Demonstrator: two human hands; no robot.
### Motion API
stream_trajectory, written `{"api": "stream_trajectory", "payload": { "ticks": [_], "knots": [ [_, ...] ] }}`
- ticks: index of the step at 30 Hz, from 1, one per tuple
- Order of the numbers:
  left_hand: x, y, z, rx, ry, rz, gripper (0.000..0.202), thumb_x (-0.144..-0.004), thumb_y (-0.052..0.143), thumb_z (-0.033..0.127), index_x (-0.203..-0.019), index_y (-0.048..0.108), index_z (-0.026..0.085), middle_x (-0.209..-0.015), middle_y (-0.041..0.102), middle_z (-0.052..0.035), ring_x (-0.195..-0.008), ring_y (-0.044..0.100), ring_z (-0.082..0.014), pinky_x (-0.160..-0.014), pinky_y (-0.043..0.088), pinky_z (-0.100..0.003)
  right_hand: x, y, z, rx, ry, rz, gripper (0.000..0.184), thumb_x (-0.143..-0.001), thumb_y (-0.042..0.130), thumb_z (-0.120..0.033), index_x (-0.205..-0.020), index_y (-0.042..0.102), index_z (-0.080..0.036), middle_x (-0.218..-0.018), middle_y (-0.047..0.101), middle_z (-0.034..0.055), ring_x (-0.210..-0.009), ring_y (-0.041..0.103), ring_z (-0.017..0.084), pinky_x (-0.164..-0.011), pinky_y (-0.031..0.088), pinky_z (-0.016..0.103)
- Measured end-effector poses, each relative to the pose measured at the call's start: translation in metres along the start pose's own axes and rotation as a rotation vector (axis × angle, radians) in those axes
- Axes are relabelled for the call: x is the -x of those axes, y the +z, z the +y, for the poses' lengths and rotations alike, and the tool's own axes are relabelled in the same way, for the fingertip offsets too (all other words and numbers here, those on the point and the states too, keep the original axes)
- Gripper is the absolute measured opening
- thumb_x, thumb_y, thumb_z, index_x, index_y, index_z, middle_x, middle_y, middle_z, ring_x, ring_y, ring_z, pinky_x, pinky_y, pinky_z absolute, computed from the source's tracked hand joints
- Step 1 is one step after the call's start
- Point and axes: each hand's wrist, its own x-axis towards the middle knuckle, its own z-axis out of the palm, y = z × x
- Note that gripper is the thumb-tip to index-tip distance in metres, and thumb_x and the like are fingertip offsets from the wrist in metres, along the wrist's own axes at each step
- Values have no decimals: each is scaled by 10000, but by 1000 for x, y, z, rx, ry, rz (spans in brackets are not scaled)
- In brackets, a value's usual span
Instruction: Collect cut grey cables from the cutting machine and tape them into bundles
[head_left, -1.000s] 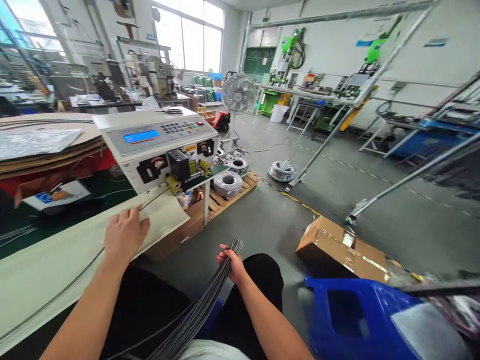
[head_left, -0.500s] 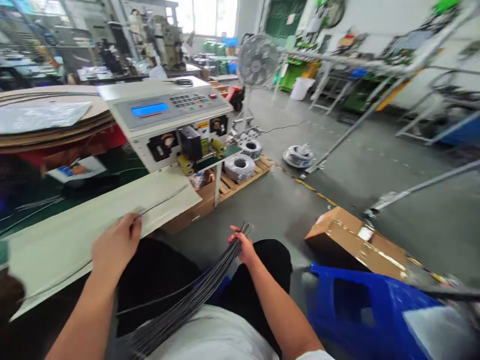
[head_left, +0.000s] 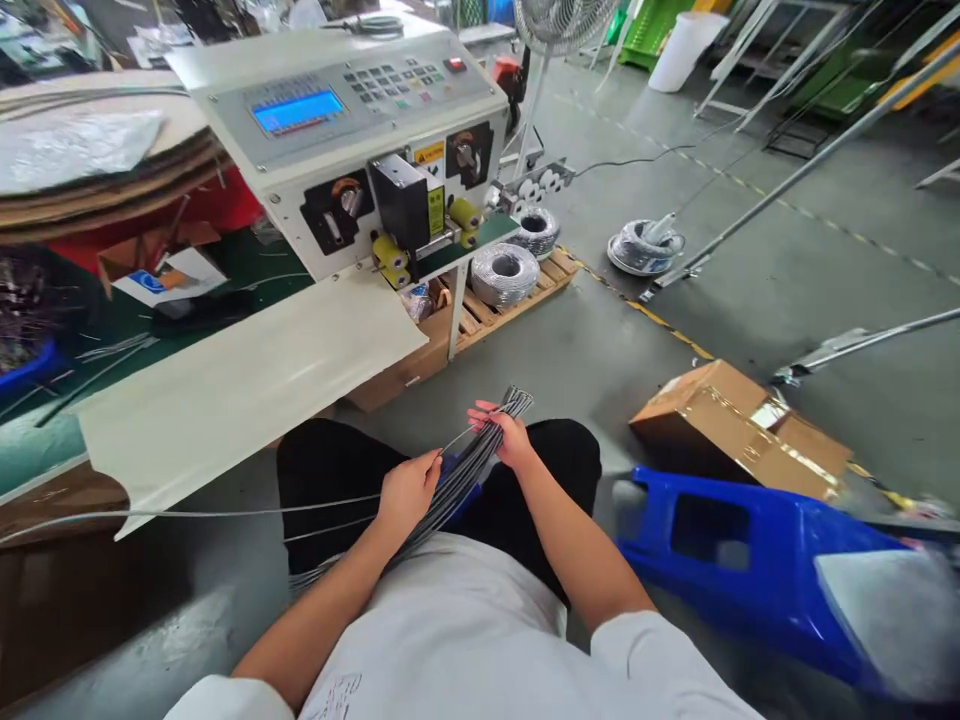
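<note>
Taped cardboard box (head_left: 739,425) sat on the floor beside a blue plastic piece (head_left: 787,540). Fan (head_left: 562,22) stood farther back, white bin (head_left: 686,52) past it. Yellow-black tape (head_left: 670,328) marked the floor. Clear plastic (head_left: 75,150) lay on stacked cardboard (head_left: 187,150).

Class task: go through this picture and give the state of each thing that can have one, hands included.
Left hand, closed on a single wire
Right hand, gripping the wire bundle
Wire bundle, gathered together
Machine display, lit blue
Small carton, open
Floor box, taped
Wire coil, wound
Fan, cut off by the frame; spinning unclear
</note>
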Motion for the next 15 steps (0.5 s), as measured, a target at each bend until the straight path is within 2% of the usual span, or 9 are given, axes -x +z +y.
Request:
{"api": "stream_trajectory", "payload": {
  "ticks": [2, 5, 10, 15],
  "knots": [
    [-7, 9, 6, -132, -5, -80, 443, -1024, 282, 402, -1261, 626, 254, -1045, 751, -80, -924, 711, -198, -764, 483, -280, 2, -1, 0, -2, -17, -3, 284, -718, 708, -225, -988, 718, -138, -954, 770, 134, -863, 741, 263, -754, 563, 354],
    [-12, 12, 10, -244, 16, -142, 464, -1026, 234, 429, -1208, 636, 283, -934, 753, -78, -847, 713, -202, -709, 456, -279, 4, -7, 1, 5, -38, -19, 306, -714, 708, -243, -1006, 714, -153, -984, 770, 124, -942, 731, 274, -800, 552, 360],
    [-21, 19, 17, -259, 55, -166, 495, -1021, 223, 436, -1019, 683, 255, -892, 740, -86, -826, 703, -209, -722, 450, -296, 5, -13, 2, -3, -46, -35, 295, -706, 698, -239, -996, 705, -189, -949, 775, 86, -965, 721, 274, -888, 538, 426],
    [-31, 27, 20, -254, 123, -191, 470, -1013, 260, 431, -993, 693, 249, -883, 728, -74, -821, 687, -197, -737, 453, -292, 5, -11, 4, -7, -54, -35, 293, -706, 690, -252, -997, 695, -213, -845, 759, 31, -853, 717, 223, -858, 554, 407]
  ]
}}
